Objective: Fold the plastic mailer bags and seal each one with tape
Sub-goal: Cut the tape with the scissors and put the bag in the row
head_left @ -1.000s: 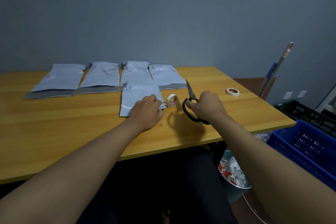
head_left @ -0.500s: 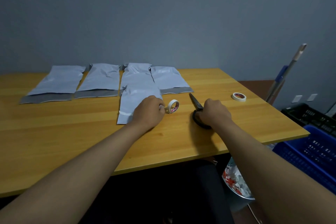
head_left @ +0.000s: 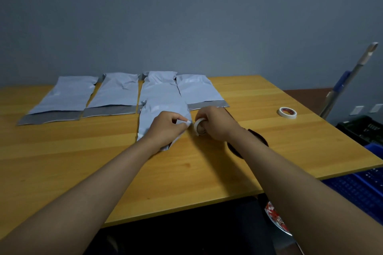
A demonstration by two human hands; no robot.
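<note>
Head camera showed both forearms reaching out over the yellow wooden table. Nearest, the black-handled scissors lay flat on the table, mostly hidden under the right forearm. Just past them, the right hand was curled round the small white tape roll, its fingers closed on it, the roll standing on edge. The left hand pressed down on the folded pale-grey plastic mailer bag and pinched a short white tab of tape at the bag's right edge. Roll and tab sat close together with a narrow gap between them, the roll lying just to the right of the left hand. That bag's long axis ran away from the person, toward the wall. By my reading, the tape would have to be drawn leftward across the fold, crosswise to that axis. Farther back, four unfolded pale-grey mailer bags lay in a row, grey flaps toward the person. Off right sat a second white tape roll.
</note>
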